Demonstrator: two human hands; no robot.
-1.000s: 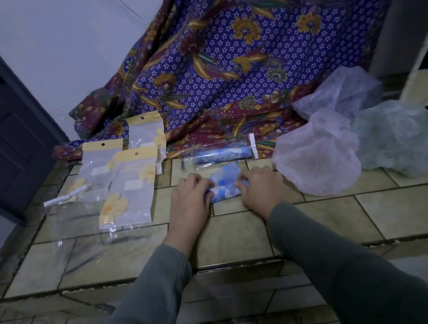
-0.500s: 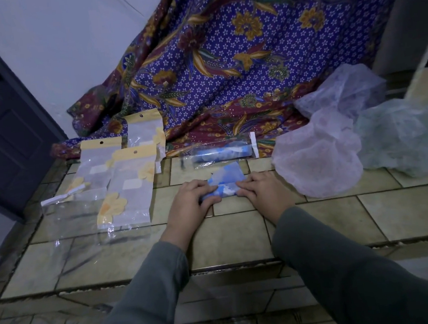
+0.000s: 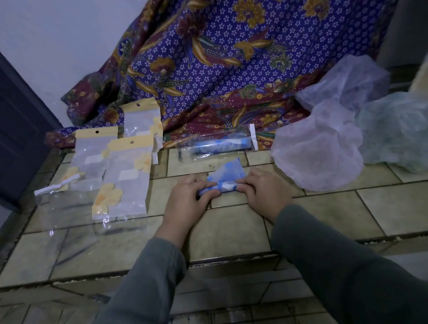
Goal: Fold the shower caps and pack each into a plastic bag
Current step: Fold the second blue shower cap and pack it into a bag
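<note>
Head view: the blue shower cap (image 3: 223,184) lies on the tiled floor (image 3: 228,234) as a partly rolled strip, its long axis running left to right between the hands, with a loose flap standing up on the far side. The left hand (image 3: 185,201) pinches the strip's left end and the right hand (image 3: 262,192) pinches its right end, fingers curled over the roll. Both are equally near. The roll probably advances away from the person, though the dim light blurs the fold. Empty plastic bags (image 3: 127,176) lie to the left.
</note>
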